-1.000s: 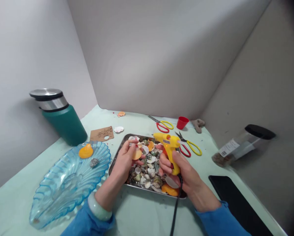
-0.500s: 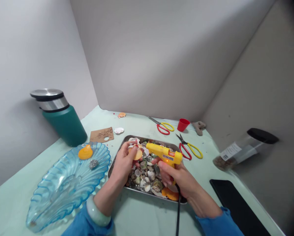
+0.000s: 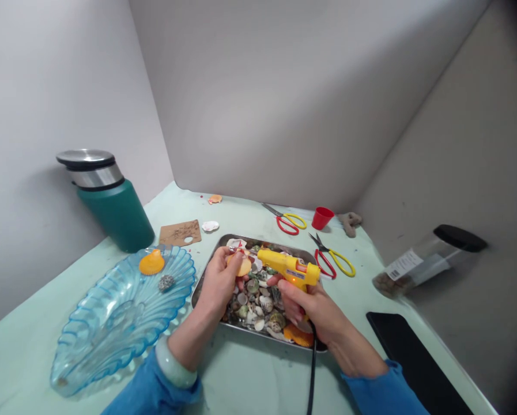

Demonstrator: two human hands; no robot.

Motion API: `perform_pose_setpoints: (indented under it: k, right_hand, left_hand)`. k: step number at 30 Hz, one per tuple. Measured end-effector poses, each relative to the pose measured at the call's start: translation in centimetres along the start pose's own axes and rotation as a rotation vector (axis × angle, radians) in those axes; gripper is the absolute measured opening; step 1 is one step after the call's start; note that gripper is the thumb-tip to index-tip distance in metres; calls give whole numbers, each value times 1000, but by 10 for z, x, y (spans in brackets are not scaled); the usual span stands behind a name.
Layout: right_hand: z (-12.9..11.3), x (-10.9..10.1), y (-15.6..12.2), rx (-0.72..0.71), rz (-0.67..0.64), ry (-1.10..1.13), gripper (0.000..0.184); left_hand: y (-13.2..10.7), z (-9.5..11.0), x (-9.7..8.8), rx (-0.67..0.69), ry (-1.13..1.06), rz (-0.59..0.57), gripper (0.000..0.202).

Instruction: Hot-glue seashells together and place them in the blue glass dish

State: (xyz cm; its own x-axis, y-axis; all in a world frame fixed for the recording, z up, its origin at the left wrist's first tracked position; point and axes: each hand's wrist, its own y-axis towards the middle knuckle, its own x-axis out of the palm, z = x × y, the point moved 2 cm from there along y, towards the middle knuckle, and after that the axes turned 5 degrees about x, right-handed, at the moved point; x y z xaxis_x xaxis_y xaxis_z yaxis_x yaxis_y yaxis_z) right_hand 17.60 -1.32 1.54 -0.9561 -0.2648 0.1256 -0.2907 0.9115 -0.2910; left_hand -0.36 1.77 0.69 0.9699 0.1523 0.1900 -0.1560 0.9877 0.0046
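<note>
My left hand [image 3: 219, 279] pinches a small orange shell [image 3: 242, 266] above the metal tray [image 3: 205, 278] filled with several mixed shells. A yellow glue gun [image 3: 289, 268] is gripped in my right hand [image 3: 312, 308], its nozzle pointing left at the orange shell, almost touching it. The gun's black cord [image 3: 312, 374] runs down toward me. Left of the tray lies a blue shell-shaped glass dish [image 3: 115, 323] with an orange shell [image 3: 151, 263] and a small grey shell [image 3: 166, 282] on it.
A teal flask [image 3: 111, 204] stands at the back left beside a brown card [image 3: 180, 233]. Two red-and-yellow scissors [image 3: 332, 259], a red cup [image 3: 321, 218] and a tipped clear jar [image 3: 426, 259] are at the right. A black slab [image 3: 414, 357] lies near the right edge.
My right hand has tilted the glue gun from upright to level and brought its nozzle left to the orange shell in my left hand. The left hand has stayed nearly still.
</note>
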Motion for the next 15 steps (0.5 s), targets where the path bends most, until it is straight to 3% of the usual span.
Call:
perform_pose_setpoints:
  k: [7, 15]
  right_hand:
    - [-1, 1, 1, -6, 19, -15, 45]
    - [4, 0, 1, -10, 6, -29, 50]
  left_hand:
    - [0, 3, 2, 13, -4, 2, 37]
    - [-3, 5, 3, 15, 26, -35, 38]
